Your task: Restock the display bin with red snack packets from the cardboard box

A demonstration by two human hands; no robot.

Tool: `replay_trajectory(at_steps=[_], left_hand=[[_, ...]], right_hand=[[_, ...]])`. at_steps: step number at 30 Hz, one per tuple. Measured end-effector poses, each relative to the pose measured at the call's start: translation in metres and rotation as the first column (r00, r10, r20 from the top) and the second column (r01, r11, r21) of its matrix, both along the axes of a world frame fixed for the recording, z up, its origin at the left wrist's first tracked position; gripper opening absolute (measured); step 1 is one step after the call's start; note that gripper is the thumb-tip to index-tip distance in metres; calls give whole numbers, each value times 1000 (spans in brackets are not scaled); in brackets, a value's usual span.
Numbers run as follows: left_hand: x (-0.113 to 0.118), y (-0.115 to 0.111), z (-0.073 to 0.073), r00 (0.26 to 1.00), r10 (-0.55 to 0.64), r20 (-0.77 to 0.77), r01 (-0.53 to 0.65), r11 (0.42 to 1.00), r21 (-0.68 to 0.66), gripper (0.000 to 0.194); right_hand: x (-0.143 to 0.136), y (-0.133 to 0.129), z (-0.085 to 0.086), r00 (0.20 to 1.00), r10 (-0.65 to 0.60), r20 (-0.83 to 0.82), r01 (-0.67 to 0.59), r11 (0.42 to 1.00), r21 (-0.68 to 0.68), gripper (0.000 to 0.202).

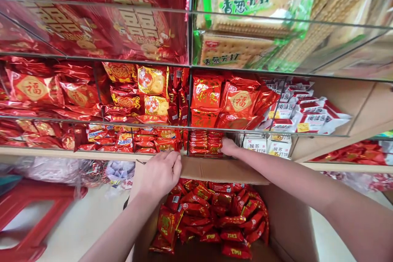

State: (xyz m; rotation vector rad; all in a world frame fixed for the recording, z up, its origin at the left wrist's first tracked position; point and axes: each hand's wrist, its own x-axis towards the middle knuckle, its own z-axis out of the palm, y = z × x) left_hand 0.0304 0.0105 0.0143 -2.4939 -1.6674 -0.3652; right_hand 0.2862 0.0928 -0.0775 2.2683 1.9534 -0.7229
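My left hand rests at the shelf's front edge, above the left rim of an open cardboard box; its fingers are curled and their tips are hidden. My right hand reaches into the lowest shelf compartment, against the right side of stacked small red packets. The right fingertips are mostly hidden among the packets. Many loose red packets with gold print lie in the box below my hands. White boxlike packs stand just right of my right hand.
Clear dividers split the shelves. Red packets fill the left compartments, and large green-edged cracker packs lie above. White-and-red packets sit at the right. A red plastic stool stands on the floor at the lower left.
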Motion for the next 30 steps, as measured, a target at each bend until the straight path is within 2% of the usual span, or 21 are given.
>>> replay_trajectory(at_steps=[8,12,15,18,21,23,25,26,28,30], left_hand=[[0,1,-2,999,-14,-48,13,1000,-12,28],[0,0,0,998,-13,-61,12,1000,-22,28],[0,1,0,998,-8,-65,7,1000,-21,29],[-1,1,-1,997,9,-79,-11,1000,-20,31],[0,1,-1,993,36,-110,-39,999,-22,33],[1,0,-1,991,45,-126,-48,999,-18,35],[3,0,-1,989,57,-134,-60,998,-17,36],[4,0,-1,989,64,-136,-67,998,-21,36],[5,2,-1,988,77,-133,-82,996,-39,37],[4,4,-1,994,68,-85,-72,996,-52,35]], right_hand=[[1,-4,-7,995,69,78,-70,998,10,56],[-2,-5,0,988,106,116,-108,994,9,63],[-5,-3,23,979,146,142,-150,989,19,61],[-6,-19,64,971,190,145,-200,978,61,43],[-7,-71,107,954,285,90,-298,933,200,25],[-9,-122,119,902,432,22,-399,810,430,21],[-13,-172,106,871,486,-77,-388,774,500,23],[-14,-193,91,865,483,-133,-369,795,482,22],[-16,-223,51,886,436,-160,-347,850,397,17],[-16,-233,10,924,369,-99,-319,887,333,30]])
